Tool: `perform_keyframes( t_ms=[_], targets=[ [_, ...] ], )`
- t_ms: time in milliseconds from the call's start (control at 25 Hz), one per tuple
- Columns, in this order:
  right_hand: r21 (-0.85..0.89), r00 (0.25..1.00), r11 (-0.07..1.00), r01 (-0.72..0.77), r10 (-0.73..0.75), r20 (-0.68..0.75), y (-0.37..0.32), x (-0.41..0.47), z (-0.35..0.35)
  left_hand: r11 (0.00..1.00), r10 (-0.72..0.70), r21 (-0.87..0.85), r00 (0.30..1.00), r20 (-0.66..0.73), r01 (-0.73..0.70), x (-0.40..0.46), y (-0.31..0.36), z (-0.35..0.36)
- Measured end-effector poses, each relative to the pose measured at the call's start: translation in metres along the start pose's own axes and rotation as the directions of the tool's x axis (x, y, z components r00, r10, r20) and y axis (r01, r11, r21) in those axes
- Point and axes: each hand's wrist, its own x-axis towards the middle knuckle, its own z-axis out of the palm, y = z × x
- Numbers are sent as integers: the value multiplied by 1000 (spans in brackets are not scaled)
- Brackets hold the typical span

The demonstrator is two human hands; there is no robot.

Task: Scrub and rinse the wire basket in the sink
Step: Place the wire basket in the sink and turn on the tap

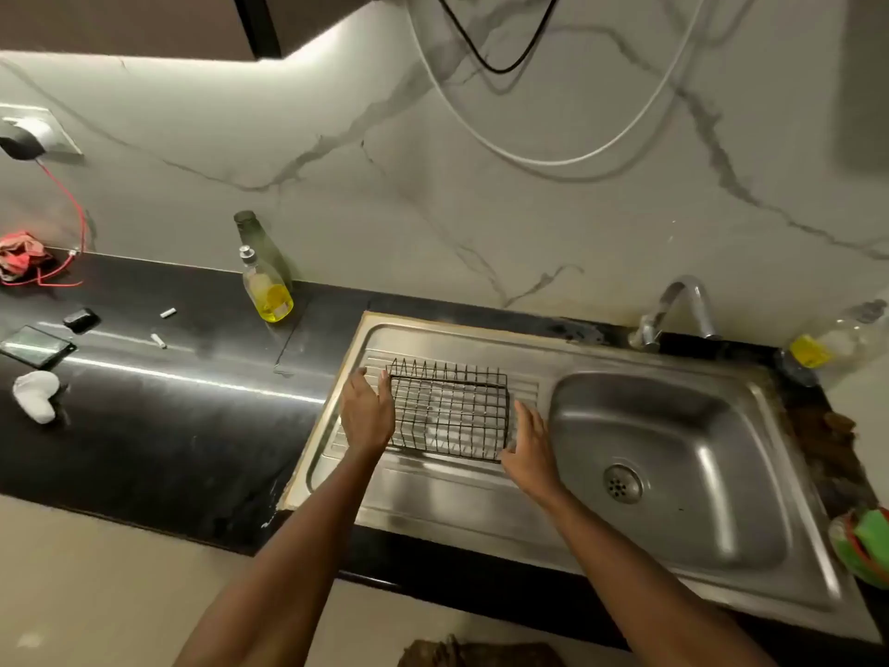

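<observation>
Black wire, 1 wire basket sits on the drainboard of the sink, left of its 1 bowl. 2 hands flank it: left hand open, fingers touching its left edge; right hand open beside its right edge. 2 bottles stand on the counter.

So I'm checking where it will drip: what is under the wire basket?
Under the wire basket lies the ribbed steel drainboard, visible through the mesh, left of the bowl. Nothing else shows beneath it.

Black countertop with inset steel sink, soap bottle, phone, wire basket on drainboard.
</observation>
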Motion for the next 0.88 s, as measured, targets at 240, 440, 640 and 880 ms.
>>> perform_keyframes(
  t_ms=[240,440,640,880],
  targets=[
    [280,958,916,-287,270,101,4,6,23,960,-137,-195,946,292,199,9,-27,13],
    [530,935,774,-347,325,139,15,5,1,898,-70,-390,941,332,204,9,-22,12],
    [707,948,652,-273,306,85,18,-13,-46,909,58,-404,932,359,99,-4,3,9],
    [762,958,617,-197,286,15,56,-32,-103,910,110,-409,908,405,72,-31,46,31]
  ],
)
